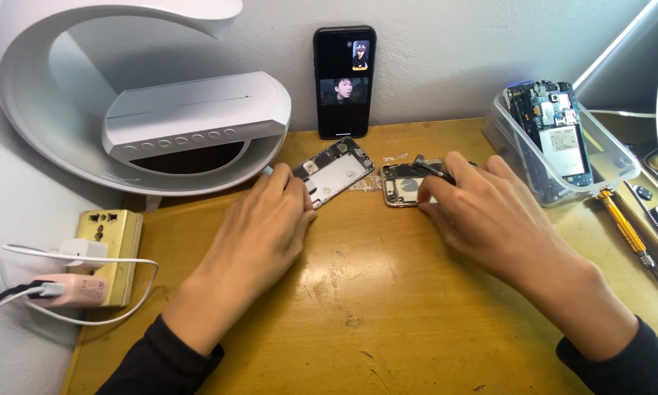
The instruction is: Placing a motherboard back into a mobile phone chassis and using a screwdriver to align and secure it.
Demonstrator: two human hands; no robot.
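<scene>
Scratched wooden desk [358,307] | left hand [259,227]: metal phone frame [334,172] | right hand [490,216]: dark tool [433,169]

A worn yellow-brown wooden table [358,292] is carrying everything here. An opened phone housing [334,172] and a second opened phone part [402,183] are lying near the middle of the far edge, just apart. A black phone [344,82] is standing upright at that edge against the wall. A white curved lamp [124,110] is sitting at the far left corner, a brass-coloured power strip [113,249] is lying along the left edge, and a clear plastic tray [515,157] is resting toward the far right corner beside a yellow-handled screwdriver [625,230].
</scene>
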